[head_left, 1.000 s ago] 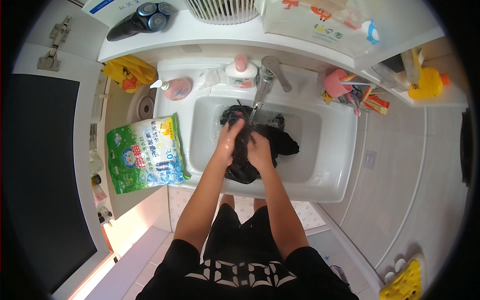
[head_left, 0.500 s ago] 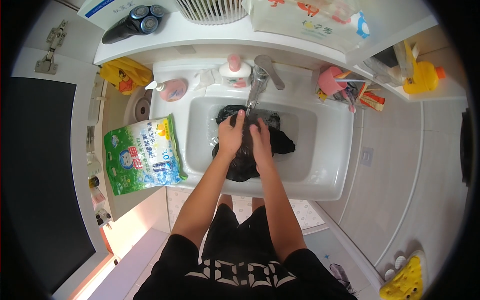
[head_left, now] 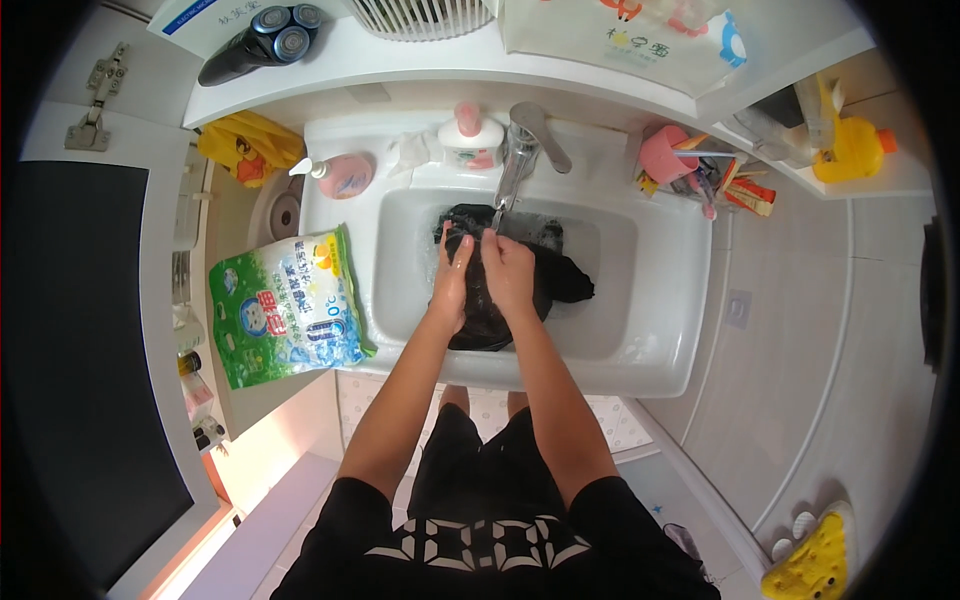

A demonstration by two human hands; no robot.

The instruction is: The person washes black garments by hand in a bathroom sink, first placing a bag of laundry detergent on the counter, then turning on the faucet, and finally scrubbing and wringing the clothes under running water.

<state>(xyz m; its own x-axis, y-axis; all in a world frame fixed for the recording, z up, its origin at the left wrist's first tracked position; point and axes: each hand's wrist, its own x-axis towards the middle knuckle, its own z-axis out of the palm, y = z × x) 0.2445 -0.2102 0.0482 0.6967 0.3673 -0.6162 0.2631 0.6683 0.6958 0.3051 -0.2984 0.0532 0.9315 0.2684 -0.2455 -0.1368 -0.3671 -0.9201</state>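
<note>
Green and blue soft bag (head_left: 288,308) lying on the sink's left edge. White picture bag (head_left: 625,35) up on the back shelf.

Both hands press side by side on a wet black cloth garment (head_left: 520,275) lying in a white rectangular ceramic sink (head_left: 660,290), the left hand (head_left: 452,285) and the right hand (head_left: 508,275) touching each other just below the spout of a chrome metal tap (head_left: 520,150) at twelve o'clock. At nine o'clock of the basin a green and white plastic detergent bag (head_left: 285,305) lies flat on the rim, with a pink round pump bottle (head_left: 345,175) at ten o'clock. A pink plastic cup (head_left: 665,155) holding toothbrushes stands at two o'clock.
</note>
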